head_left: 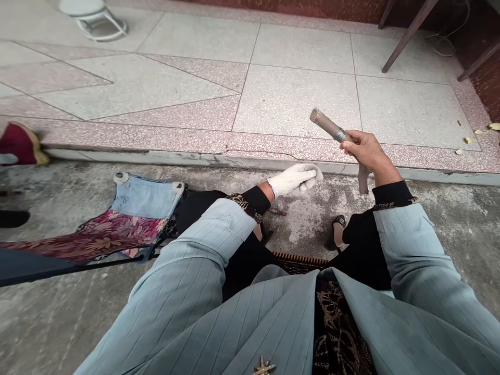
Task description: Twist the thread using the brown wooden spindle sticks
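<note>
My right hand [365, 150], bare, is closed around a grey-brown pipe [326, 123]. Its open end points up and to the left. Silvery wire [340, 135] is wound round the pipe just beside my fingertips. Below the palm, a bent grey piece [363, 179] hangs down; whether it is one with the pipe is hidden by my hand. In a white knitted glove, my left hand [295, 178] is curled with its fingers together, left of the pipe and apart from it. A pale shape shows at its fingertips, too blurred to name.
A raised tiled step [289, 104] runs across in front of me. Left of my legs stands a folding seat [144, 195] with blue and floral fabric. A white stool [99, 23] and thin table legs [410, 34] are farther back. A red shoe [19, 146] shows far left.
</note>
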A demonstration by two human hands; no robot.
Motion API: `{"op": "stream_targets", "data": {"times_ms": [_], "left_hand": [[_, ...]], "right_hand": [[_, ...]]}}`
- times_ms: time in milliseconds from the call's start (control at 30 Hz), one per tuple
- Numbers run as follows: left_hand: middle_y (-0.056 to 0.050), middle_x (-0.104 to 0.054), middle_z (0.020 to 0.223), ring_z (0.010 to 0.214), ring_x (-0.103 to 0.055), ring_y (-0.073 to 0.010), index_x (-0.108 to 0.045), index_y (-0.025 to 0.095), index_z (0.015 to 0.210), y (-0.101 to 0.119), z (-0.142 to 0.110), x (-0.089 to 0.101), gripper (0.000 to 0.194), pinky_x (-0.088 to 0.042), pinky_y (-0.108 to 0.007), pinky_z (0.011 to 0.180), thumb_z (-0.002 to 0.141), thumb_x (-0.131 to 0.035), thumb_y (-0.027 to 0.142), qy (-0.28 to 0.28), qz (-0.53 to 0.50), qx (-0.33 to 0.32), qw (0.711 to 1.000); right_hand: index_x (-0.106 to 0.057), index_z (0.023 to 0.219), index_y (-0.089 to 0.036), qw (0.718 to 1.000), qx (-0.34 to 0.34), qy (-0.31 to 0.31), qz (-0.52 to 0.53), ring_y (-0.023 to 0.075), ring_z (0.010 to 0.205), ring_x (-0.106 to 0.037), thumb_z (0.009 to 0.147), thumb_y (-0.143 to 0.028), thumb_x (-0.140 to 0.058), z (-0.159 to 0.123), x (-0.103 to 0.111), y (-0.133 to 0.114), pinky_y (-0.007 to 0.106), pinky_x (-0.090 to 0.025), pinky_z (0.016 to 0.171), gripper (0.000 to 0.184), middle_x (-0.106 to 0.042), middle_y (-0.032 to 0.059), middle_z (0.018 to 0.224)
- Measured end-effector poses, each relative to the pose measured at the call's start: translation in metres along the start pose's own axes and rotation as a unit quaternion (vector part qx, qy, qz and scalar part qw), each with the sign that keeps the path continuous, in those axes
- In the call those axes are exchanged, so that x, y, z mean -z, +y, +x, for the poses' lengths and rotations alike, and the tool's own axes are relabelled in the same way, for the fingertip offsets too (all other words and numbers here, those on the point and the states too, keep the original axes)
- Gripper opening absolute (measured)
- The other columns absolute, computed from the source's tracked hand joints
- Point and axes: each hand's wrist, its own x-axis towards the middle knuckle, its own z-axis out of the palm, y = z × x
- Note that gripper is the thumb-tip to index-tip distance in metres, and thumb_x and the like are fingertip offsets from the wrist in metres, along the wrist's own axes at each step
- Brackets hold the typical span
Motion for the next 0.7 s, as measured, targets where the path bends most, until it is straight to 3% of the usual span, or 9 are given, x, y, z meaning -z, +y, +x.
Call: {"op": "stream_targets", "data": {"times_ms": [133, 233, 467, 700], "left_hand": [[0.004, -0.050, 0.062, 0.042, -0.038, -0.0038, -0.064, 0.014, 0.098, -0.001, -0.001, 0.000, 0.024, -0.028, -0.017, 0.040, 0.095, -0.055, 0.036, -0.001, -0.045, 0.012, 0.999], [0.003, -0.050, 0.062, 0.043, -0.039, -0.0043, -0.064, 0.013, 0.097, -0.003, -0.001, -0.001, 0.025, -0.031, -0.017, 0.042, 0.095, -0.055, 0.036, -0.004, -0.084, -0.007, 0.996], [0.004, -0.048, 0.061, 0.044, -0.040, -0.0052, -0.064, 0.012, 0.099, -0.014, 0.003, -0.008, 0.027, -0.036, -0.019, 0.044, 0.093, -0.058, 0.038, -0.041, -0.144, -0.029, 0.988], [0.001, -0.055, 0.066, 0.050, -0.049, -0.0066, -0.064, 0.012, 0.100, -0.012, 0.001, -0.008, 0.025, -0.043, -0.020, 0.050, 0.087, -0.065, 0.033, -0.019, -0.158, -0.022, 0.987]], "right_hand": [[-0.069, 0.098, -0.016, 1.000, 0.001, -0.002, -0.004, 0.0151, 0.069, -0.052, 0.078, -0.030, -0.065, 0.001, 0.005, 0.002, 0.030, -0.044, 0.065, 0.024, -0.055, 0.0014, 0.073], [-0.066, 0.092, -0.017, 0.999, -0.013, -0.011, 0.051, 0.0137, 0.066, -0.051, 0.080, -0.036, -0.068, -0.001, 0.003, 0.002, 0.029, -0.045, 0.063, 0.023, -0.055, 0.0013, 0.072], [-0.056, 0.100, -0.021, 0.964, -0.021, -0.078, 0.252, 0.0113, 0.069, -0.055, 0.074, -0.063, -0.073, -0.005, -0.027, -0.005, 0.025, -0.051, 0.065, 0.052, -0.067, 0.0044, 0.092], [-0.049, 0.093, -0.022, 0.976, -0.052, -0.008, 0.212, 0.0102, 0.063, -0.051, 0.071, -0.052, -0.076, 0.004, -0.029, -0.001, 0.023, -0.046, 0.058, 0.046, -0.059, -0.0008, 0.079]]}}
